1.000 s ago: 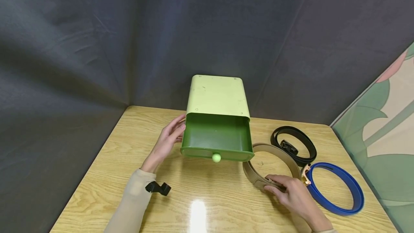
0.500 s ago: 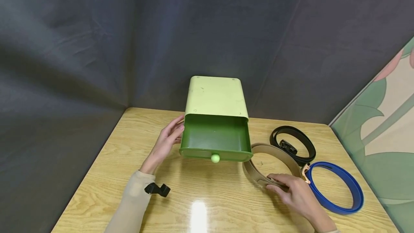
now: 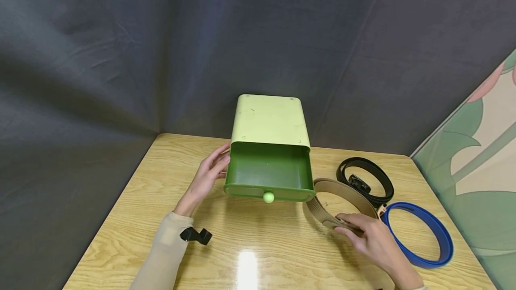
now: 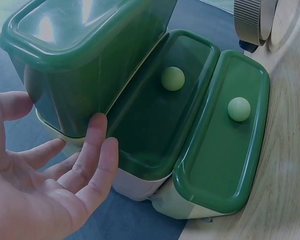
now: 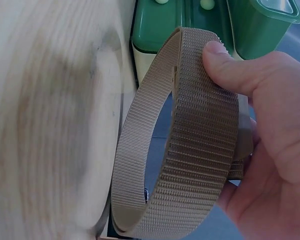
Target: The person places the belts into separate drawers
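A coiled tan webbing belt (image 3: pixel 324 215) is pinched between the thumb and fingers of my right hand (image 3: pixel 376 241), low over the table at the right. In the right wrist view, my thumb presses the ribbed strap (image 5: pixel 202 125); my other fingers are partly hidden behind it. My left hand (image 3: pixel 203 178) rests against the left side of a pale green drawer cabinet (image 3: pixel 270 120), its fingers spread and loosely bent. The cabinet's top green drawer (image 3: pixel 246 190) is pulled out, with nothing seen inside. Two lower drawers (image 4: pixel 220 165) are pushed in, each with a round knob (image 4: pixel 239 109).
A coiled black belt (image 3: pixel 359 183) lies behind the tan one, and a coiled blue belt (image 3: pixel 445 245) with a gold-coloured buckle lies to the right. Grey cloth (image 3: pixel 282 35) stands behind the wooden table (image 3: pixel 153 191). A patterned panel (image 3: pixel 479 182) borders the right side.
My right hand has moved slightly to the right with the tan belt. My left hand, the cabinet and the open drawer look the same.
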Demonstrator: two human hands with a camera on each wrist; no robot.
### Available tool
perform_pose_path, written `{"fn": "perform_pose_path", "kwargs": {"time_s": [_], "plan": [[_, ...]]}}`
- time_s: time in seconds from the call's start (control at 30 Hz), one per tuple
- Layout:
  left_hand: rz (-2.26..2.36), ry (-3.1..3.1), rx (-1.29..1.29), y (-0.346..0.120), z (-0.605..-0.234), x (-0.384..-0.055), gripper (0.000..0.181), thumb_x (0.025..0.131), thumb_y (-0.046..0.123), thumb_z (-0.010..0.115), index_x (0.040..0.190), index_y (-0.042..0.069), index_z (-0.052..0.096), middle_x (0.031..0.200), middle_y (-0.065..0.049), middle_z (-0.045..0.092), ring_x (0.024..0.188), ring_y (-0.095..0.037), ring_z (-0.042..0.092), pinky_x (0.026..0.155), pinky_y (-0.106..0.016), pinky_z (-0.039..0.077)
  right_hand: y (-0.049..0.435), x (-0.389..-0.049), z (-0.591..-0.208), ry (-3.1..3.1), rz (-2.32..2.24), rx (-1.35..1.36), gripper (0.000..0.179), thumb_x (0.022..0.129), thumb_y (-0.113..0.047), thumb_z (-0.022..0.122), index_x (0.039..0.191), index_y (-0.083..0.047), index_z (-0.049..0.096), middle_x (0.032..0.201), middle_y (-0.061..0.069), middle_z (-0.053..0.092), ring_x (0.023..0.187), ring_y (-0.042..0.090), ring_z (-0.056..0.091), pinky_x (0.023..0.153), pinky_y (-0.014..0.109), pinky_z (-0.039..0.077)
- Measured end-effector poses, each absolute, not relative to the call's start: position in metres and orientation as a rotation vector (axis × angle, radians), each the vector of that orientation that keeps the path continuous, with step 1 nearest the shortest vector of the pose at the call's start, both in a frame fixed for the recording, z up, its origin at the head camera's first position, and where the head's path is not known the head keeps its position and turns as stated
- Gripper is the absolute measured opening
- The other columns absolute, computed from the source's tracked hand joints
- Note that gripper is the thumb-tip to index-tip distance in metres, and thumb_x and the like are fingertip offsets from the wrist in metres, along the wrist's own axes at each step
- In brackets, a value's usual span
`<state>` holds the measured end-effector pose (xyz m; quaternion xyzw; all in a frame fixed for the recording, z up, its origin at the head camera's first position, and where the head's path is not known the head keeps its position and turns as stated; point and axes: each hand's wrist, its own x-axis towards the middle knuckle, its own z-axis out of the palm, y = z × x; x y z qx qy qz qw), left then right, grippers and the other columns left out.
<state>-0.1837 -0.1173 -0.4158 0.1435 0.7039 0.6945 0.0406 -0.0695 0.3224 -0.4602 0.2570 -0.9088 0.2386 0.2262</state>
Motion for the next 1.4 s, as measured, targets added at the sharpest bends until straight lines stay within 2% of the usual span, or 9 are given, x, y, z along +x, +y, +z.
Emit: {"fn": "perform_pose_path", "kwargs": {"time_s": [0.4,0.67,0.9,1.13,1.4], "plan": [[2.126,2.163,0.439,-0.117,-0.415,-0.183,0.058,0.115,0.021,0.045,0.167,0.003,0.030,0.161,-0.028,0.048,0.098,-0.002,0.068,0.093,-0.026,0.058,0.322,-0.069,-0.451,-2.516,0.660,0.669,0.035,0.074,-0.006,0.094,0.107,-0.011,0.083,0.094,0.005,0.082,0.072,-0.008,0.062,0.055,0.009,0.045],[2.121,2.171,0.445,-0.117,-0.413,-0.183,0.057,0.115,0.021,0.044,0.167,0.004,0.030,0.161,-0.029,0.047,0.099,0.000,0.068,0.093,-0.027,0.058,0.322,-0.071,-0.447,-2.475,0.622,0.666,0.037,0.070,-0.004,0.095,0.105,-0.010,0.084,0.095,0.004,0.083,0.077,0.003,0.072,0.062,0.012,0.053],[2.139,2.154,0.435,-0.118,-0.414,-0.184,0.057,0.114,0.019,0.045,0.167,0.004,0.030,0.161,-0.029,0.047,0.097,-0.001,0.069,0.093,-0.026,0.059,0.321,-0.071,-0.444,-2.458,0.667,0.668,0.038,0.071,-0.002,0.095,0.106,-0.011,0.083,0.094,0.004,0.082,0.073,-0.004,0.067,0.059,0.011,0.050],[2.146,2.144,0.427,-0.117,-0.414,-0.184,0.057,0.114,0.019,0.046,0.167,0.003,0.030,0.161,-0.029,0.048,0.097,-0.001,0.069,0.092,-0.026,0.059,0.320,-0.071,-0.440,-2.441,0.647,0.621,0.039,0.069,-0.002,0.096,0.105,-0.012,0.083,0.096,0.005,0.082,0.074,0.003,0.072,0.062,0.013,0.053],[2.137,2.146,0.429,-0.117,-0.414,-0.184,0.058,0.114,0.020,0.045,0.167,0.003,0.029,0.161,-0.028,0.047,0.097,-0.001,0.068,0.091,-0.024,0.059,0.319,-0.070,-0.435,-2.433,0.689,0.600,0.039,0.070,0.000,0.094,0.106,-0.009,0.082,0.096,0.009,0.082,0.071,-0.003,0.067,0.061,0.012,0.050]]}}
